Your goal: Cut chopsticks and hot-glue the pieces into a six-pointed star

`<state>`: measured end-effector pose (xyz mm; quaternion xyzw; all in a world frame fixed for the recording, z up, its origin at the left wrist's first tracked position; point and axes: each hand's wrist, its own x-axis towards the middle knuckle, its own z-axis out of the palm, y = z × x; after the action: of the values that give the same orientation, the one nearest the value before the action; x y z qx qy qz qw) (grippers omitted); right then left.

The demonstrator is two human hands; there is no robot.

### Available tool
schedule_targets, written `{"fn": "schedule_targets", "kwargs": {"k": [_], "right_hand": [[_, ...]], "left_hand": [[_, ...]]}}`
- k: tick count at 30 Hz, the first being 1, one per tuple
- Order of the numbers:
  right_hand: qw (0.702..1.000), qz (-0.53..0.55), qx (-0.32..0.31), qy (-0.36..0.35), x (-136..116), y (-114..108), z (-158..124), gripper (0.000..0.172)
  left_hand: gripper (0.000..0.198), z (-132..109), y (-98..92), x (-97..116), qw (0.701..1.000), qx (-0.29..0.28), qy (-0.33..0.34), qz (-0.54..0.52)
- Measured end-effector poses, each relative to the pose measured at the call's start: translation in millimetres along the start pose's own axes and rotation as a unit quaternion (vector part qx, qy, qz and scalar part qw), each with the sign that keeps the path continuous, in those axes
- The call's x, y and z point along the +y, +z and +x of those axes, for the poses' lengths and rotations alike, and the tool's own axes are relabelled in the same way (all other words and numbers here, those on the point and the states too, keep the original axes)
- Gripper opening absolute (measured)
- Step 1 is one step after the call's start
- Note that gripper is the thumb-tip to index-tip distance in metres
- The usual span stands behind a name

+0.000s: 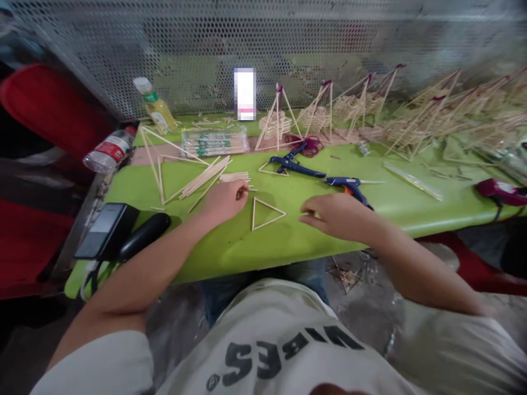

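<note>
A small triangle of wooden sticks lies flat on the green table between my hands. My left hand rests left of it, fingers curled in; whether anything is inside them cannot be seen. Just behind that hand are short sticks and a pile of longer sticks. To the triangle's right hovers my right hand, thumb and fingers slightly apart, nothing visible between them. A blue glue gun with an orange trigger lies behind it. Blue cutters lie across another small stick triangle.
Stick pyramids line the table's back, by a metal mesh panel. Purple cord, a stick packet and a larger stick frame lie nearer. A juice bottle, clear bottle and black device stand left.
</note>
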<state>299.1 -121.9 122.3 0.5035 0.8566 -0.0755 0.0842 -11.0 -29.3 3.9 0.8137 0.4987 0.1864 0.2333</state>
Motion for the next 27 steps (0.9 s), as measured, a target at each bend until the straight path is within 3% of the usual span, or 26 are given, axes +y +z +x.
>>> {"fn": "schedule_targets", "kwargs": {"k": [4,7,12,18,23,27], "right_hand": [[0.996,-0.046,-0.078,-0.017,-24,4,74,0.039],[0.996,-0.043,-0.078,-0.018,-23,28,98,0.039],[0.996,-0.028,-0.08,-0.033,-14,56,92,0.042],[0.993,-0.037,-0.097,-0.056,-21,50,78,0.031],[0.992,-0.033,-0.106,-0.06,-22,50,82,0.031],[0.995,-0.01,-0.071,-0.066,-13,58,84,0.031]], "left_hand": [[0.024,-5,-2.6,2,1.0,0.012,0.016,0.007],[0.024,-10,-8.0,4,0.999,0.019,0.026,0.008],[0.024,-19,-15.3,10,0.998,0.03,0.054,-0.004],[0.022,-20,-14.5,9,0.994,0.067,0.081,-0.041],[0.017,-18,-13.4,6,0.991,0.094,0.053,-0.081],[0.015,-18,-13.5,6,0.989,0.092,0.025,-0.113]]}}
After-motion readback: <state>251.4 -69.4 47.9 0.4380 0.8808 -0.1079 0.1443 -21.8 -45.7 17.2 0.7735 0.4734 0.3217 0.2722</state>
